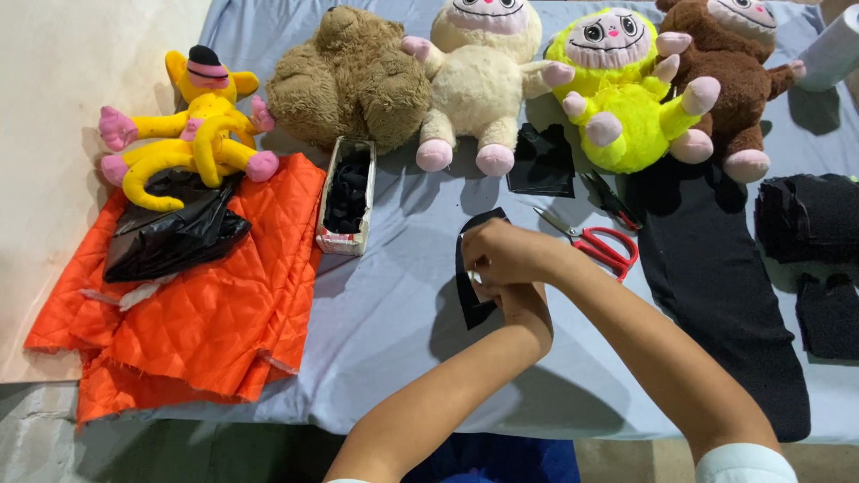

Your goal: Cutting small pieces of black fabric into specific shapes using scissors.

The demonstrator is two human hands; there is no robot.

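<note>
Both forearms rise from the bottom edge and meet at centre frame, where the right hand (506, 253) lies over the left hand (523, 300). Between them they pinch a small piece of black fabric (469, 273), held just above the pale blue tablecloth (385, 313); the right fingers are closed on its upper edge, while the left hand's hold is mostly hidden beneath the right, though it seems closed on the piece too. Red-handled scissors (601, 243) lie just right of the hands. Further left sits an open box of black pieces (347, 197), then orange quilted cloth (197, 295) under a black plastic bag (174, 234). Plush toys (483, 80) line the top edge. As a judgement, the limp scrap could slip or fold from so light a pinch, and an elbow could brush the scissors.
</note>
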